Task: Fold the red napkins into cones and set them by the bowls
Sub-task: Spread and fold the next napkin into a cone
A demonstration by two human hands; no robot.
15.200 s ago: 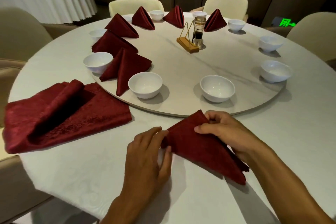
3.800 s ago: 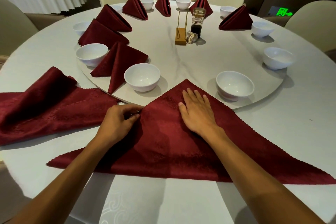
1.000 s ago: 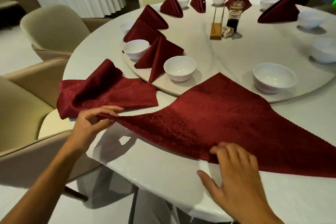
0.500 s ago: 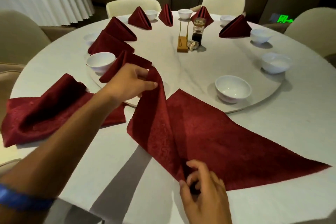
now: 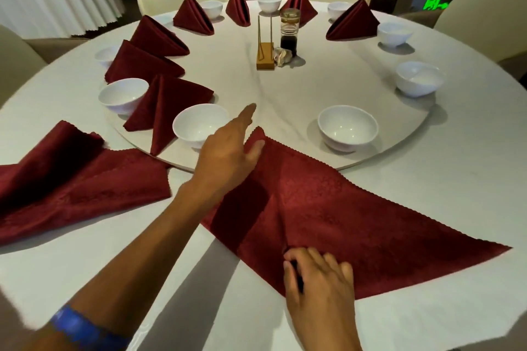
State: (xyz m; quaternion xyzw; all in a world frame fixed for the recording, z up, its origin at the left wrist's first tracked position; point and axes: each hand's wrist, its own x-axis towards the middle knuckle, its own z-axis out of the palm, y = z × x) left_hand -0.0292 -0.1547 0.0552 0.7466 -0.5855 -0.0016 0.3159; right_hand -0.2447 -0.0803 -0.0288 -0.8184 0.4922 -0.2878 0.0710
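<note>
A flat red napkin [image 5: 356, 216] lies as a triangle on the near table edge, its left corner folded up over the middle to the top point. My left hand [image 5: 228, 148] rests flat on that folded flap near the top point, fingers straight. My right hand [image 5: 319, 273] pinches the napkin's near edge where the fold begins. One white bowl [image 5: 347, 127] stands just beyond the napkin, a second bowl [image 5: 199, 124] by my left hand. A folded cone [image 5: 168, 105] lies left of that second bowl; several more cones ring the far side.
A pile of unfolded red napkins [image 5: 71, 179] lies at the left. The bowls and cones sit on a round turntable [image 5: 285, 100] with a sauce bottle [image 5: 289, 33] and a wooden stand [image 5: 265, 58] at its centre. Cream chairs surround the table.
My left hand has carried the napkin's left corner over and laid it down at the top point, then flattened out. My right hand has stayed at the near edge.
</note>
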